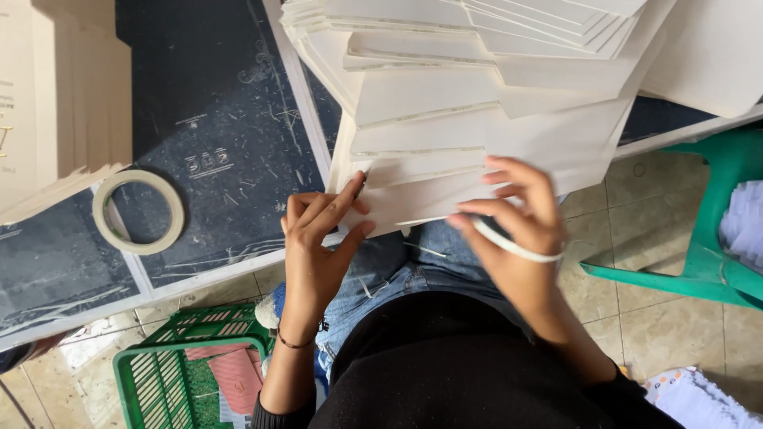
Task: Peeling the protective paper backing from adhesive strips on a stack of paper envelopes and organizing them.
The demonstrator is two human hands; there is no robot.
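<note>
Currently the left hand [314, 246] is pinching the lower left corner of the fanned stack of cream paper sheets [477, 111], thumb and index finger closed on the edge of 1 sheet, grip grasping that sheet edge. The stack is lying at the near edge of the dark tabletop [214, 119], overhanging it toward the person's lap, sheets stepped so each lower edge is showing.

The right hand [520, 230] is resting fingers on the lowest sheets just right of the left hand, with a thin white strip [509, 245] running across its fingers; the fingers are curled around the strip, grip holding it loosely. Both hands are near each other, not touching.

A roll of tape [137, 211] is lying flat on the tabletop, left of the stack and well apart from the hands. Another pile of cream sheets [56, 103] is sitting at the far left corner. Below the tabletop edge, a green plastic basket [155, 381] is standing on the tiled floor [636, 310] by the left forearm. A green plastic chair [707, 238] is standing at the right.
</note>
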